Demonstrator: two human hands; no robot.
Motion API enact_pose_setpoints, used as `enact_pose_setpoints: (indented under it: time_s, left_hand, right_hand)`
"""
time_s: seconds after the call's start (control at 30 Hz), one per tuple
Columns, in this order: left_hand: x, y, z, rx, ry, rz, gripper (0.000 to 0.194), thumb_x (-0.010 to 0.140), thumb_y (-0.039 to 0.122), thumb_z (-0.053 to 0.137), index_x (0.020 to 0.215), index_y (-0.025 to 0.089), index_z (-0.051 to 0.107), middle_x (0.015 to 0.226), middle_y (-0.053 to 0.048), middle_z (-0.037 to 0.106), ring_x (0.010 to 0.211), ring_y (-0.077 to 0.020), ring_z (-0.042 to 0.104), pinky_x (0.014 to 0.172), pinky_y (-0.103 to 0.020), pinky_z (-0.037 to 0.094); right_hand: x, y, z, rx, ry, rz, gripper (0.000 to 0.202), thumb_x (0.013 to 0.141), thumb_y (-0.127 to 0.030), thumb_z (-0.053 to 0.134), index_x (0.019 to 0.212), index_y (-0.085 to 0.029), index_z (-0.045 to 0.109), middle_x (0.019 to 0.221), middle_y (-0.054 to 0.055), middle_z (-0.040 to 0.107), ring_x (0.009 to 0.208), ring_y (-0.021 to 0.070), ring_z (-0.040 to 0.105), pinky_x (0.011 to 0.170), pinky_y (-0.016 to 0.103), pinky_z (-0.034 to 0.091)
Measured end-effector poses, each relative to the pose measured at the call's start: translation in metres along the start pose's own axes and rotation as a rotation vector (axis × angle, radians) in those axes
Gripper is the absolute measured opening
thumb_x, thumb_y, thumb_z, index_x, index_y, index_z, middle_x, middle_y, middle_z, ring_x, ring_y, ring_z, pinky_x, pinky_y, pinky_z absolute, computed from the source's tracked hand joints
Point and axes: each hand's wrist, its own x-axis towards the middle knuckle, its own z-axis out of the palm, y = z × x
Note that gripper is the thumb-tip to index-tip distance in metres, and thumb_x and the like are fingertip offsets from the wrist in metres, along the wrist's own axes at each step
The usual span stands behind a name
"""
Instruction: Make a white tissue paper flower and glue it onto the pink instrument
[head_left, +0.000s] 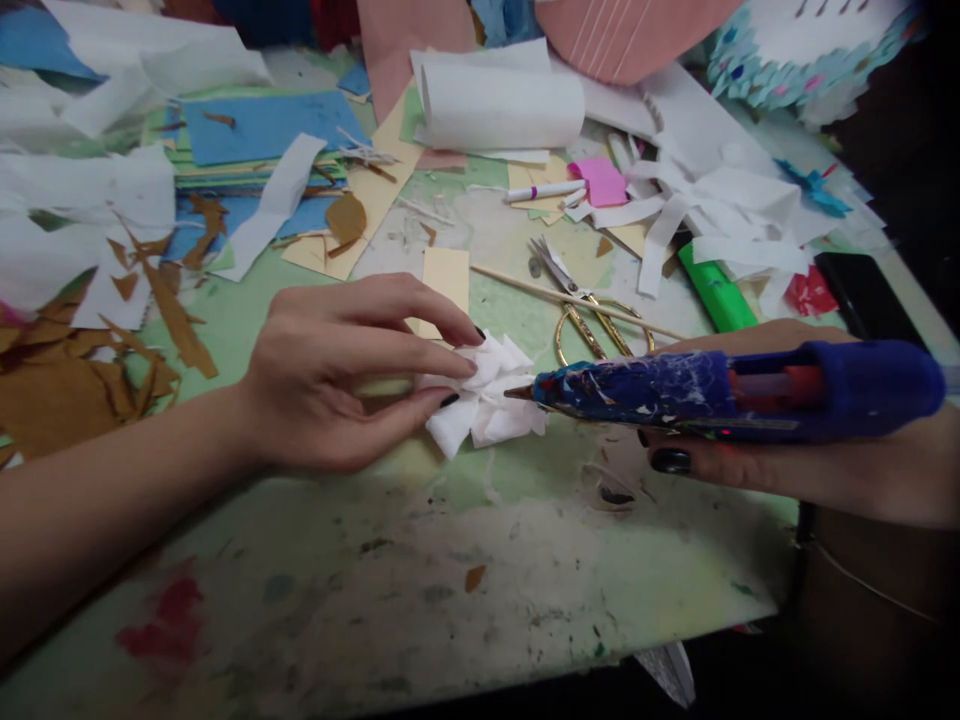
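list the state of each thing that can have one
blue plastic glue gun, held in right hand, red light showing
white paper flower, petals spread, touched by left hand
gold-handled metal scissors, handles spread
thin wooden stick, lying across scissors
white paper sheet, rolled up

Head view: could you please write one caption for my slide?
Left hand touching folded white paper, right hand aiming a blue glue gun at it.

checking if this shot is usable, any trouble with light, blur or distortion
Head view: dim, soft light, darkest at lower right; head view: the white folded paper piece has slightly smeared edges; head view: no strong glare on the blue plastic glue gun; head view: the stained, pale green tabletop slants at its near edge, possibly lens distortion.
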Motion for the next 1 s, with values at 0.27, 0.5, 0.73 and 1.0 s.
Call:
enact_pose_setpoints:
  time_s: [0.27, 0.5, 0.73, 1.0]
  left_hand:
    - [-0.0035, -0.0010, 0.0026, 0.029, -0.015, -0.011, 0.020, 0.079, 0.013, 0.063, 0.088, 0.030, 0.069, 0.093, -0.004, 0.073, 0.080, -0.0165, 0.068, 0.062, -0.027, 0.057]
    - [-0.0046, 0.0000, 0.0048, 0.071, -0.019, 0.001, 0.017, 0.079, 0.014, 0.065, 0.085, 0.029, 0.068, 0.092, -0.002, 0.072, 0.081, -0.0164, 0.068, 0.060, -0.024, 0.055]
    - [-0.0043, -0.0020, 0.0046, 0.044, -0.030, 0.015, 0.016, 0.080, 0.015, 0.064, 0.086, 0.029, 0.067, 0.093, -0.003, 0.071, 0.081, -0.0168, 0.067, 0.059, -0.025, 0.054]
    - [-0.0025, -0.0019, 0.0045, 0.040, -0.038, 0.034, 0.020, 0.078, 0.014, 0.062, 0.088, 0.031, 0.066, 0.092, -0.004, 0.072, 0.080, -0.0181, 0.067, 0.057, -0.026, 0.053]
  right_hand:
    - [-0.0013, -0.0015, 0.0012, 0.001, 0.005, 0.018, 0.045, 0.069, -0.073, 0.063, 0.089, -0.033, 0.071, 0.097, 0.004, 0.068, 0.077, 0.0241, 0.068, 0.067, 0.038, 0.060]
    - [-0.0016, 0.0003, 0.0016, -0.016, -0.014, 0.058, 0.050, 0.067, -0.074, 0.064, 0.092, -0.032, 0.071, 0.099, 0.005, 0.069, 0.079, 0.0251, 0.068, 0.069, 0.039, 0.061]
    - [-0.0001, -0.0016, 0.0011, 0.005, -0.034, 0.063, 0.044, 0.067, -0.069, 0.067, 0.087, -0.030, 0.071, 0.098, 0.005, 0.069, 0.079, 0.0255, 0.068, 0.069, 0.038, 0.060]
    - [-0.0015, -0.0006, 0.0013, -0.001, -0.029, 0.089, 0.047, 0.066, -0.067, 0.068, 0.094, -0.030, 0.072, 0.102, 0.006, 0.069, 0.082, 0.0275, 0.068, 0.068, 0.039, 0.060]
